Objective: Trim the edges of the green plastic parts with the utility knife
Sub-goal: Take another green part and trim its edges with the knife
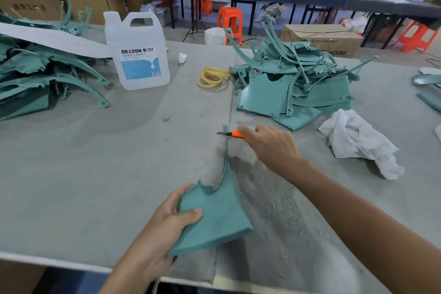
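Note:
My left hand (164, 219) grips the wide end of a green plastic part (214, 212) near the table's front edge, thumb on top. The part's thin curved arm runs away from me up to about the table's middle. My right hand (269, 148) is closed around an orange utility knife (235, 134), whose blade points left and sits against the far tip of that arm. Fine green shavings lie on the grey felt to the right of the part.
A heap of green parts (293, 83) lies at the right rear, another heap (40, 71) at the left. A white DEXCON jug (138, 52), yellow rubber bands (212, 77) and a white rag (358, 141) rest on the grey table (95, 150).

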